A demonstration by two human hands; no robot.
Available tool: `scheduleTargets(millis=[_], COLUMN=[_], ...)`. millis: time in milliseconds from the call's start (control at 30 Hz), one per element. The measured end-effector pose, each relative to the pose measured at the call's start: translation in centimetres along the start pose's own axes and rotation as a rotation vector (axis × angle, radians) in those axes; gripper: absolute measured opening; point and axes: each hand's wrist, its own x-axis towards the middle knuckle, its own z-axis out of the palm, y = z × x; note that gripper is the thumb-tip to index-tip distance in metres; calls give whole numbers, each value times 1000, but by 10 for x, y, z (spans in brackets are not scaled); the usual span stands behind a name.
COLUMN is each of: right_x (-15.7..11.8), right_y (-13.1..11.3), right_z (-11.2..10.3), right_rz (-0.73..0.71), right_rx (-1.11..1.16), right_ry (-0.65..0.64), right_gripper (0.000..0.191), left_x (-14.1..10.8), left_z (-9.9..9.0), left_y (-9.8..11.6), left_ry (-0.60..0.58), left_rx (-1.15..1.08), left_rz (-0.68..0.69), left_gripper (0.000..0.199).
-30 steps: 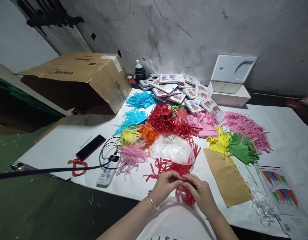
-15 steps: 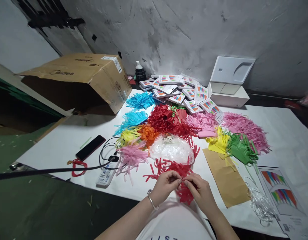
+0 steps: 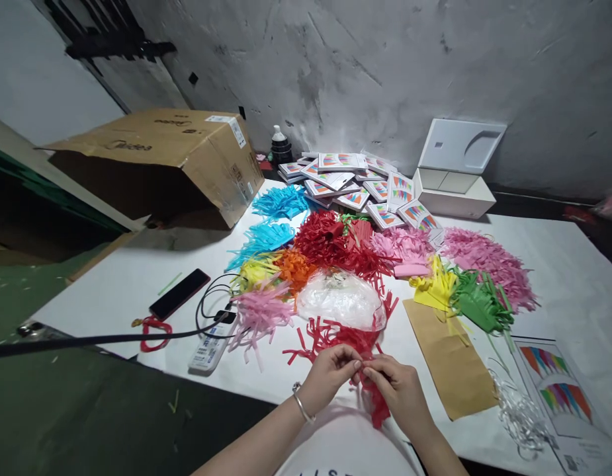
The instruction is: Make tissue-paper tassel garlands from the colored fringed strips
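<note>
At the table's near edge, my left hand (image 3: 334, 371) and my right hand (image 3: 395, 387) meet, thumbs and fingers pinched together. Between the fingertips they hold a red paper tassel (image 3: 380, 404), whose strips hang down on the near side. The exact spot of the pinch is hidden by the fingers. Just beyond lies a loose heap of red fringed strips (image 3: 335, 332) on the white table. Behind that heap sits a clear plastic bag (image 3: 338, 301). A silver bracelet (image 3: 302, 402) circles my left wrist.
Blue (image 3: 266, 237), orange, yellow, pink (image 3: 489, 268) and green fringe bundles (image 3: 483, 301) lie around. Printed packets (image 3: 340, 162) are piled behind. A cardboard box (image 3: 186, 165), phone (image 3: 180, 294), corded power bank (image 3: 210, 347), brown paper (image 3: 449, 360) and silvery strings (image 3: 521, 413) occupy the sides.
The red tassel hangs lower and a little further right than before. Both hands stay pinched together, shifted slightly; the whole view has tilted a little.
</note>
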Motion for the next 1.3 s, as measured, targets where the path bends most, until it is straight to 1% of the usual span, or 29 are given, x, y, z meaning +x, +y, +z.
scheduleTargets(millis=[100,167,200,267,333,433,500,633,767,900,1100,1233,1300], right_x=[-1,-2,-2,-2,-3,-4,-4,-4,-3,-3,-4,-5,-5], right_y=[5,7,7,5,3,1,1,2,3,2,3,4,3], right_z=[4,5,4,3,1,0,1,4,4,2,1,3,4], right_rz=[56,69,66,51,34,2,-8,15,11,-25,-67,-63,-68], right_rx=[54,48,42,44,35,-4,25,118,79,33,-52,-22,-14], right_ry=[64,108,109,65,26,61,55,-5,23,43,33,16,11], right_gripper=[19,21,21,19,19,19,18,17,19,19,19,19,18], left_x=[0,0,0,0,0,-1,-2,-3,-4,-5,-4,-3,-3], left_z=[1,2,3,3,4,3,3,2,2,1,-3,-6,-6], left_y=[-1,-2,-2,-4,-6,-7,-7,-6,-3,3,12,12,10], left_ry=[28,66,83,102,97,72,68,79,91,70,16,-26,-12], left_rx=[-16,-19,-21,-19,-14,-14,-27,-19,-42,-82,38,83,172], left_rz=[-1,7,13,31,48,35,14,15,-2,-60,-47,-47,-10], left_gripper=[24,23,22,21,21,22,22,21,22,23,21,18,14])
